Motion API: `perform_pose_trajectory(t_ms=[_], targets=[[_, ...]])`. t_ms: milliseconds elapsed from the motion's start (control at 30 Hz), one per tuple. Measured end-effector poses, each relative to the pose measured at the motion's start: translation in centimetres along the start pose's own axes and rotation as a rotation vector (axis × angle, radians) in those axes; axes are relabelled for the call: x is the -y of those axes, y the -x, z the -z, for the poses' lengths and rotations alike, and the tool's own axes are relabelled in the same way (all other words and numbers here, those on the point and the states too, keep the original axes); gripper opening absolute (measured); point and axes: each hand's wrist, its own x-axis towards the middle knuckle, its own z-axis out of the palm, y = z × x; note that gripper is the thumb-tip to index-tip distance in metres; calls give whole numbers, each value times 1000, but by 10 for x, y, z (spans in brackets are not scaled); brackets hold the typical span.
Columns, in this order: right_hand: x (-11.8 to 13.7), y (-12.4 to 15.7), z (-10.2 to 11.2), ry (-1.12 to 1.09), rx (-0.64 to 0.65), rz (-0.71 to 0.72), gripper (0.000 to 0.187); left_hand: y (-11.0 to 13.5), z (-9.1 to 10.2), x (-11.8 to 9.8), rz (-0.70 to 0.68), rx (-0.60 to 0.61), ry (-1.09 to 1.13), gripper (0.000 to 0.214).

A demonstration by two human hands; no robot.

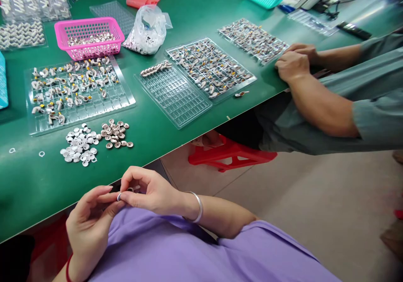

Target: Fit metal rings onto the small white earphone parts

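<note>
My left hand (90,223) and my right hand (151,191) meet above my lap, just off the table's front edge. Their fingertips are closed together around a small earbud part (119,197) with a pale round rim. A short light stem (136,188) shows among my right fingers; the rest is covered by the fingers. Nearest on the table lie a pile of white round caps (78,145) and a pile of beige round caps (115,133). Behind them, a clear plastic tray (116,99) carries several earbud shells with yellow bits.
A pink basket (90,49) of caps and a clear plastic bag (147,32) stand farther back. To the right are a gridded tray (176,101), a filled tray (210,70) and a co-worker's hands (294,61). A red stool (233,154) stands below the table.
</note>
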Motion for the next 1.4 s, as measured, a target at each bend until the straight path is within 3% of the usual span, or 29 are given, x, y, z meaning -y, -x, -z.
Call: perform_pose_trajectory(t_ms=[100,233,333,400,467,633,767,933,1067,1233,1400], targets=[[-3,1,5,108,-49,55,11,-7,-7,2,76,20,43,31],[0,1,26,436,-146,226,6,-24,-22,4,160,92,87,40],[3,-1,46,663,-257,348,12,-47,-32,5,-21,246,-226,33],[4,-3,58,681,-320,335,14,-66,-37,6,-210,219,-494,27],[3,-6,67,623,-351,274,13,-86,-42,8,-290,162,-608,23],[-2,-10,74,521,-326,196,13,-117,-56,15,-393,143,-726,18],[0,-11,73,524,-282,230,12,-111,-58,13,-424,173,-680,17],[6,-14,65,480,-179,319,11,-82,-40,2,-322,248,-535,23],[8,-17,54,501,-115,388,8,-65,-26,-7,-47,259,-290,26],[9,-18,43,533,-69,343,11,-53,-19,-6,148,159,-43,32],[11,-16,40,509,-53,273,12,-43,-9,0,260,207,54,32]])
